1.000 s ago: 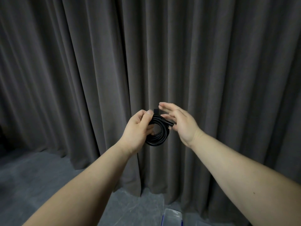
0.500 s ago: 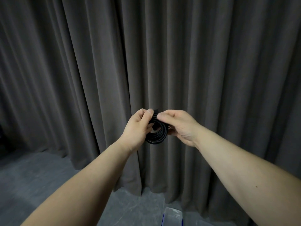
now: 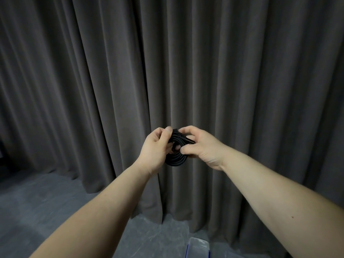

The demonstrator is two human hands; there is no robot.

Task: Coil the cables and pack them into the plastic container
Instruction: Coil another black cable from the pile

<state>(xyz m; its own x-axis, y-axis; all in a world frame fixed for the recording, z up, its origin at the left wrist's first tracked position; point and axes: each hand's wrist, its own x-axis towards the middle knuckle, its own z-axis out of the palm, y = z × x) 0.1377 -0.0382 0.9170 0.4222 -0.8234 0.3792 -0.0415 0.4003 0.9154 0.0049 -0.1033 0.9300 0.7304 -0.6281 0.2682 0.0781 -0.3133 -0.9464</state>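
Note:
A black cable, wound into a small tight coil, is held up in front of me at chest height. My left hand grips the coil's left side, thumb on top. My right hand curls around its right side, fingers pinching the cable's end near the top. Most of the coil's upper half is hidden by the fingers. The corner of a clear plastic container with a blue edge shows at the bottom of the view, below my right forearm.
A dark grey pleated curtain fills the background, right behind my hands. Grey carpet floor lies at lower left and runs under the curtain's hem.
My right hand, held open with fingers spread beside the coil a second ago, has closed onto the coil's right side. The left hand keeps its grip; both hands stay in place.

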